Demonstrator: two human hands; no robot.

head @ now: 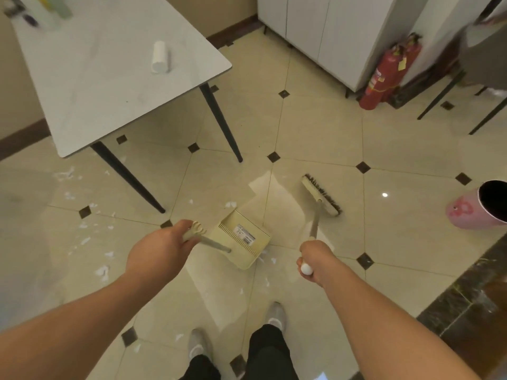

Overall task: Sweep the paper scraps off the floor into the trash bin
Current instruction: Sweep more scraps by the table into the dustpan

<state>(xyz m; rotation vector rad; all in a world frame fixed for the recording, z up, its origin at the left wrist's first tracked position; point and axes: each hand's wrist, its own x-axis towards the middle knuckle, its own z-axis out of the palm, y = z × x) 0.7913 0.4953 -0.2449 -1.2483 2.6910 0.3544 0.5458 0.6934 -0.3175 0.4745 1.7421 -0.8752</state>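
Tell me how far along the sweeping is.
Barely begun. The left hand grips the dustpan and the right hand grips the broom. The pan looks empty, paper scraps litter the floor, and nothing has reached the pink bin.

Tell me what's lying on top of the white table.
A white roll lies near the table edge; blurred items sit at the far corner, too smeared to identify.

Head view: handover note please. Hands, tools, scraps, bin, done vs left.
Left hand grips the cream plastic dustpan's handle; pan looks empty.
Right hand grips the cream long-handled broom, head right of the pan.
White paper scraps lie scattered on the beige tiled floor, mostly at left by the white table.
Pink trash bin stands far right.
Done: nothing collected. Left: sweep, scoop, dump.
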